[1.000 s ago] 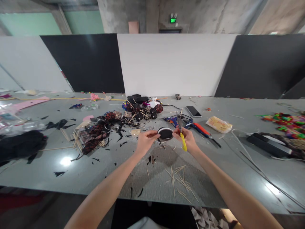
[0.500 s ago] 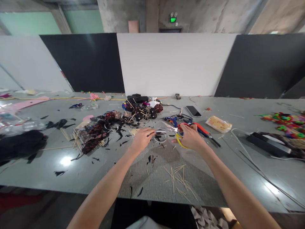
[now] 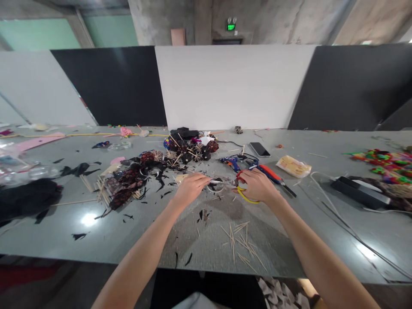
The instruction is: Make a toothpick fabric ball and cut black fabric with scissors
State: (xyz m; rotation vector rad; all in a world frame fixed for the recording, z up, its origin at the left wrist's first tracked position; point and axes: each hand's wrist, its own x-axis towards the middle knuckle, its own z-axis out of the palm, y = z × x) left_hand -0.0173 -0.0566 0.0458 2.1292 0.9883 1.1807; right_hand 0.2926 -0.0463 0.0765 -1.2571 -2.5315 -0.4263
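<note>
My right hand (image 3: 258,186) is closed around scissors (image 3: 247,198) with a red and yellow handle. The blades point left toward my other hand. My left hand (image 3: 192,188) has its fingers pinched together on a small white-edged piece (image 3: 213,181), whose exact kind I cannot make out. The blade tips are close to this piece; whether they touch it is unclear. Right below the piece, a pale ring (image 3: 215,190) shows, partly covered. A blue glue gun (image 3: 232,162) lies just beyond the scissors.
Dark fabric balls with sticks (image 3: 189,150) are heaped behind my left hand. Cut wooden sticks (image 3: 241,242) lie near the front edge. A phone (image 3: 260,149), an orange-handled tool (image 3: 270,174), a yellow packet (image 3: 293,166) and a black box (image 3: 359,192) with cables are at the right.
The scissors have swung so that their blades reach farther left, toward the piece in my left hand. My right hand has turned slightly with them; the left hand stays nearly in place.
</note>
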